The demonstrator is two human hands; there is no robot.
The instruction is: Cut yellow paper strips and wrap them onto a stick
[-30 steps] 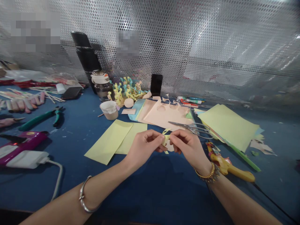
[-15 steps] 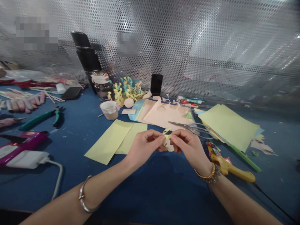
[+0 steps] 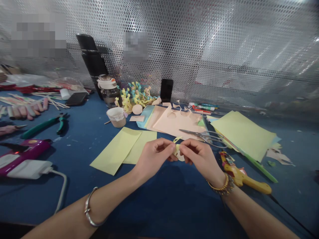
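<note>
A small pale yellow paper piece (image 3: 177, 148) is pinched between my two hands, above the blue table. My left hand (image 3: 157, 155) grips its left side with thumb and forefinger. From the right, my right hand (image 3: 199, 155) has its thumb and fingertips closed on the same piece. A narrow yellow strip sticks up from it, and a pale rounded part hangs below; the fingers hide the rest. Just behind my right hand lie the scissors (image 3: 211, 137), and two yellow paper sheets (image 3: 117, 149) lie beyond my left forearm.
Pink paper (image 3: 181, 121) lies at the centre back, near a white cup (image 3: 116, 117) and paper flowers (image 3: 136, 96). On the right are a yellow glue gun (image 3: 251, 184) and stacked yellow paper (image 3: 245, 132). Green pliers (image 3: 41, 127) and a purple device (image 3: 30, 152) sit left.
My right hand's fingertips have shifted slightly left, closer to my left fingertips, and cover more of the paper piece. My left hand has hardly moved.
</note>
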